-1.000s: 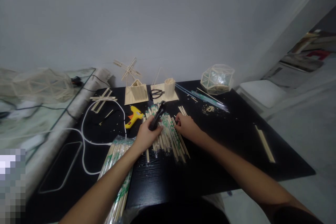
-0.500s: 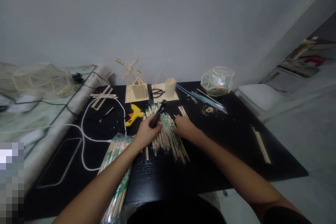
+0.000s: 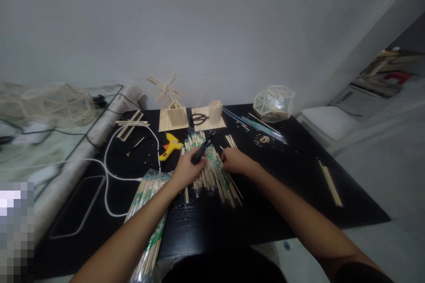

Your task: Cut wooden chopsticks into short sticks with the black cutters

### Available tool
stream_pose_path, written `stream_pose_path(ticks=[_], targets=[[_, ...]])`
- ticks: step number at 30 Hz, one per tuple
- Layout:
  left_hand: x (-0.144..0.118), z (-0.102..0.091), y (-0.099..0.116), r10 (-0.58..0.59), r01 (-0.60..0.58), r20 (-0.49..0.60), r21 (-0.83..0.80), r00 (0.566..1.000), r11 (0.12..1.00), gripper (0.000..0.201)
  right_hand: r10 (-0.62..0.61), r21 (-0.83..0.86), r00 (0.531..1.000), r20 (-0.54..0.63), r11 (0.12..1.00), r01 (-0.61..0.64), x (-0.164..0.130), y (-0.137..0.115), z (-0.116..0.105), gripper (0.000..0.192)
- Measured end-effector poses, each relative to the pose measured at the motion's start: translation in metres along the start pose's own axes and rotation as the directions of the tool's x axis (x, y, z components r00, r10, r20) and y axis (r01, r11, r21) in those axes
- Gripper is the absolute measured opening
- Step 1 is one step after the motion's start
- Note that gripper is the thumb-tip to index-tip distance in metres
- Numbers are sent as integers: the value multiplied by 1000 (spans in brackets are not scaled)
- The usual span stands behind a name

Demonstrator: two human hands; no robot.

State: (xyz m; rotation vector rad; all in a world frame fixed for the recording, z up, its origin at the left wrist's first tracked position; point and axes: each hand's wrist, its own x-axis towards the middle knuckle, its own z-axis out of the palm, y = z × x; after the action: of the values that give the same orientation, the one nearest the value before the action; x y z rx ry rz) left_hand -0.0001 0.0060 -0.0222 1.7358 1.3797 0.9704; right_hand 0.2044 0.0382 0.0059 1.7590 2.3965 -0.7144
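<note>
From my remote seat I see my left hand [image 3: 186, 169] closed around a black cutter [image 3: 202, 147], its long body slanting away toward the far right, nose up over the pile of chopsticks [image 3: 212, 170]. My right hand [image 3: 233, 160] rests on that same pile just to the right of the tool, fingers curled onto a single stick; whether it has truly pinched it I cannot tell. The pile lies near the middle of the desk [image 3: 299, 172], its sticks running from the far edge toward me and fanning slightly rightward, so the cutter's nose crosses them at a shallow angle. The left hand is the nearer one to the tool's working end. The sticks are pale bamboo, many in clear sleeves with green print. A yellow glue gun [image 3: 169, 146] sits just left of the pile.
</note>
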Motion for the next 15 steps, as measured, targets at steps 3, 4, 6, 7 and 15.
stream_pose_path(ticks=[3, 4, 6, 7, 15], targets=[[0, 0, -1, 10, -10, 2, 17, 1000, 1000, 13, 20, -11, 1000, -9, 1000, -20, -2, 1, 0, 21], [0, 0, -1, 11, -11, 4, 19, 1000, 1000, 13, 32, -18, 999, -18, 999, -32, -2, 0, 1, 22], [0, 0, -2, 18, -19, 8, 25, 1000, 1000, 13, 53, -33, 998, -33, 998, -54, -4, -3, 3, 24], [0, 0, -2, 24, -24, 11, 30, 1000, 999, 13, 59, -38, 997, -40, 997, -61, -4, -5, 4, 24], [-2, -1, 1, 34, -34, 11, 49, 999, 998, 13, 63, 29, 993, -103, 998, -60, -6, -6, 4, 16]])
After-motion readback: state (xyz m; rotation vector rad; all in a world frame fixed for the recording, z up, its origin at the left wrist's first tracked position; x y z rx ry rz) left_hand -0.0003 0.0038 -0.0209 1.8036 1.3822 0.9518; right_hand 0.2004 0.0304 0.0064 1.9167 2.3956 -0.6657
